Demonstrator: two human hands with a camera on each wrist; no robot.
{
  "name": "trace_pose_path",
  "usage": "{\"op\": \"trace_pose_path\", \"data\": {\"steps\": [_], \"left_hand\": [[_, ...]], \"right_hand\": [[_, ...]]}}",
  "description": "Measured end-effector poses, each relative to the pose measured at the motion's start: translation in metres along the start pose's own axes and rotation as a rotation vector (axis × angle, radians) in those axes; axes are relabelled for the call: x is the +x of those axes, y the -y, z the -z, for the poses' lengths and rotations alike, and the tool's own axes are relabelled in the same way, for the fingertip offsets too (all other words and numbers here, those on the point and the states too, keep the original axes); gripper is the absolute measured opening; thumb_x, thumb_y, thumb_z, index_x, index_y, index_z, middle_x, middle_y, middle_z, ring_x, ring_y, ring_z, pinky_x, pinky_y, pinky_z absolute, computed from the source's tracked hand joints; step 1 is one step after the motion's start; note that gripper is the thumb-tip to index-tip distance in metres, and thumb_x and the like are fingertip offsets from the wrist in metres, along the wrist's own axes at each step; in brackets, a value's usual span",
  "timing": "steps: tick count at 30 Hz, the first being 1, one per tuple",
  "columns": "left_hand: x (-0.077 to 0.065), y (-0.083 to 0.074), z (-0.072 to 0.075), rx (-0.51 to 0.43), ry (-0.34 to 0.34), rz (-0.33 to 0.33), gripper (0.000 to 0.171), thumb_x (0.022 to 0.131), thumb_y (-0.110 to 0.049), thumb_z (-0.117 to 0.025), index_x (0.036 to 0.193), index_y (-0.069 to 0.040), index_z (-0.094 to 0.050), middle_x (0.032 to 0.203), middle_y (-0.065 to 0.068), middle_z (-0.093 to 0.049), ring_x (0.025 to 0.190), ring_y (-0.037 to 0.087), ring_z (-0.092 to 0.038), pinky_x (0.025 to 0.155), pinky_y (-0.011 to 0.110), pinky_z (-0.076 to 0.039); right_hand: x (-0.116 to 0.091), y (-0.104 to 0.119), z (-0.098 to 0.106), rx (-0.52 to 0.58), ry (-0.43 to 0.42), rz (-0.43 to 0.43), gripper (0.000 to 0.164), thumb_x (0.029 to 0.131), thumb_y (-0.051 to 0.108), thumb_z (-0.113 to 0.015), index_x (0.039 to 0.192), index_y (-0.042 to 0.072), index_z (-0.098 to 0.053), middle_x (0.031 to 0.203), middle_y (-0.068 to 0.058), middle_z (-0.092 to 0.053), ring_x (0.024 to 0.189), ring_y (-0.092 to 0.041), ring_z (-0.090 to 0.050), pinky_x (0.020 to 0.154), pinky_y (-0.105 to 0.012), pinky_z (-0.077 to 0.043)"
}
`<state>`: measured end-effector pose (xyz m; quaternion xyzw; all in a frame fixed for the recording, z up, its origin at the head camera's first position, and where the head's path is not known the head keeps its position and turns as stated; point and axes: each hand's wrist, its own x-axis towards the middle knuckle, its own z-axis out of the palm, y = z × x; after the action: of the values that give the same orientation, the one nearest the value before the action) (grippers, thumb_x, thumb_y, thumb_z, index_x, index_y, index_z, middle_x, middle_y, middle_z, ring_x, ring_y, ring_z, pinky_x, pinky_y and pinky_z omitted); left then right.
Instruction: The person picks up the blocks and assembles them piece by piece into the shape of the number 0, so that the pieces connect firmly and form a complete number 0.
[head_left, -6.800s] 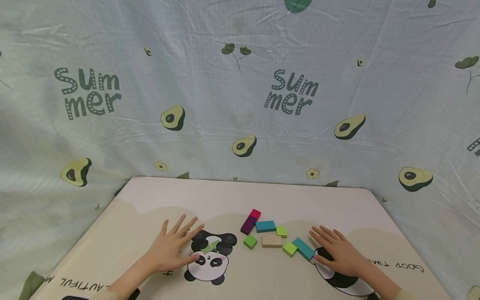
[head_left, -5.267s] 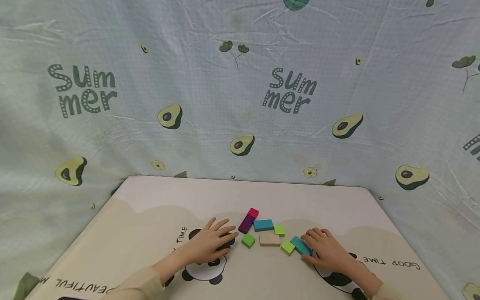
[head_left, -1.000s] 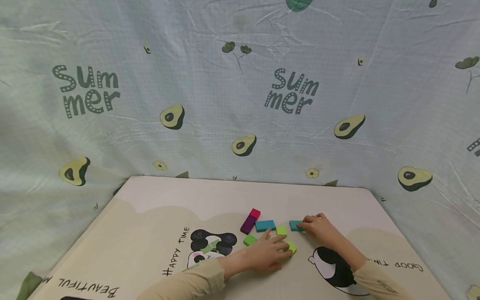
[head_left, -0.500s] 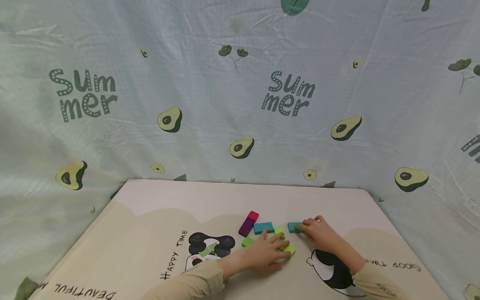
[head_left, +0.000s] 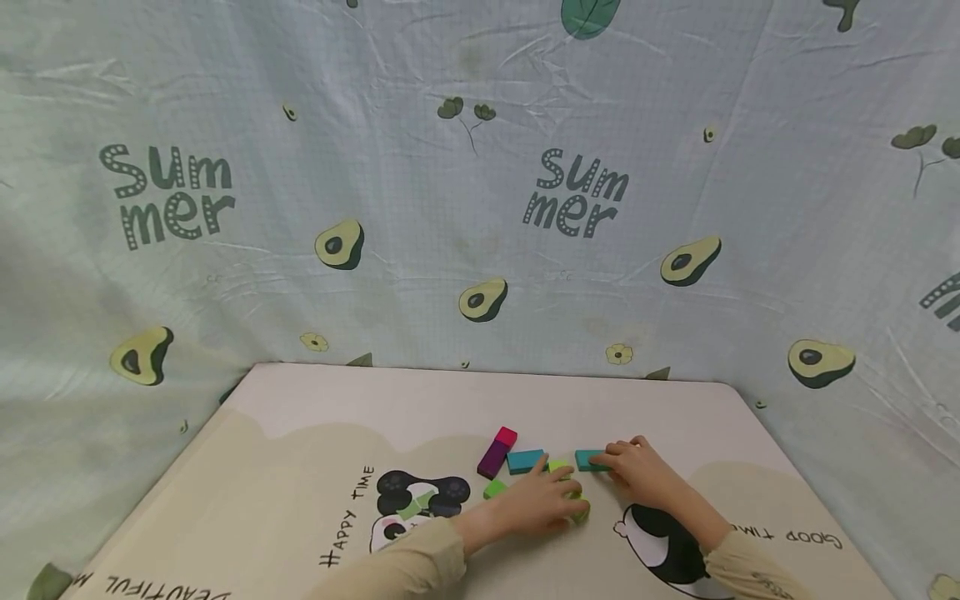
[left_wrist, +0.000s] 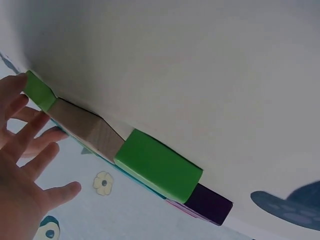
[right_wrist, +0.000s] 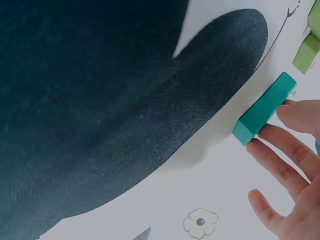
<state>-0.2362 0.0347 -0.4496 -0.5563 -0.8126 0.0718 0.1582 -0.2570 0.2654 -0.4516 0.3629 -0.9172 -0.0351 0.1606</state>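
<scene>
My left hand (head_left: 536, 504) reaches over the blocks in the head view. Its thumb and fingers pinch the front lime green block (head_left: 582, 512), seen also as a green block (left_wrist: 39, 91) in the left wrist view. A bare wooden block (left_wrist: 87, 125) lies beside it, hidden under the hand in the head view. My right hand (head_left: 643, 477) pinches one end of a teal block (right_wrist: 265, 110) between thumb and fingers; the block lies flat. Left of it are another lime green block (head_left: 558, 467), partly covered, and a blue block (head_left: 524, 462).
A purple block (head_left: 492, 460) touches a red block (head_left: 506, 437) behind and left of my left hand. A green block (head_left: 495, 489) peeks out by its knuckles. The pale mat (head_left: 360, 400) carries panda prints and lettering. A printed cloth (head_left: 405, 167) hangs behind the table.
Both hands were spread on the mat at first. My right hand has moved the teal block back and straightened it. My left hand came right over the blocks; lately its fingers closed round the lime green block.
</scene>
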Motion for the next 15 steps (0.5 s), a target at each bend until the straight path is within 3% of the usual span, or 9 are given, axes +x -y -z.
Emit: {"op": "trace_pose_path", "data": {"steps": [15], "left_hand": [[0.0080,0.0013,-0.0014,0.004,-0.027,0.030,0.022,0.084,-0.032,-0.059,0.106,-0.030,-0.057,0.102,-0.012,-0.059,0.101,0.009,-0.050,0.093,0.047,-0.041]], "right_hand": [[-0.0053,0.0041,0.0050,0.047,0.038,-0.019,0.031,0.075,0.008,-0.067,0.105,0.014,-0.065,0.089,0.000,-0.062,0.082,-0.017,-0.058,0.068,-0.037,-0.039]]}}
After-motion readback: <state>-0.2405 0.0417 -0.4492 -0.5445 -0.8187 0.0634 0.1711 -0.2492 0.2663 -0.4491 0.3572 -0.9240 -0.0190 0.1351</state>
